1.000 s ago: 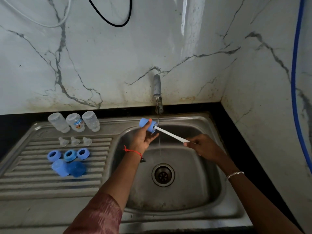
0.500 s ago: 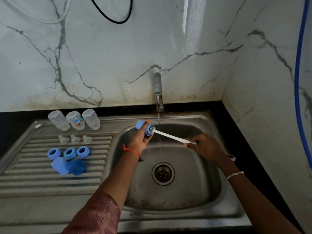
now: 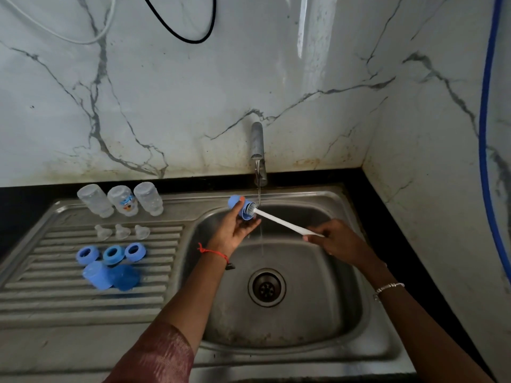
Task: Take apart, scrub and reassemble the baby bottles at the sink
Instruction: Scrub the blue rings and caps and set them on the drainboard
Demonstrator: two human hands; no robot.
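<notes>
Step in hand, as judged: a blue cap (image 3: 238,206) is being scrubbed with a white-handled brush (image 3: 284,223) at centre frame, above the sink basin (image 3: 356,272). The bristle head is seen at the cap's mouth. A thin stream falls from the tap (image 3: 257,142) just right of that mouth, across the neck of the brush.

To be done well:
- The cap's mouth should be tilted a little toward the stream, so that water is carried inside.
- The bristles should be turned against the inner wall and pushed to the closed end, where residue is likely kept.
- The handle might be taken nearer the head if more pressure is wanted, since so long and thin a handle can be expected to flex.
- The wet cap is probably slippery, so a firm hold over the basin is advised.

Left hand (image 3: 235,230): partly closed round the cap, with the thumb laid over its top and the fingers curled beneath.

Right hand (image 3: 338,241), right of centre: closed round the far end of the handle. Nothing else is touched.

Left of frame, on the drainboard (image 3: 41,299):
- three clear bottles (image 3: 121,200) at the back, apparently mouth-down
- three teats (image 3: 122,232) in a row below them
- three blue rings (image 3: 112,254) below those
- two more blue caps (image 3: 110,276) lowest

Reassembly is judged not yet begun.
</notes>
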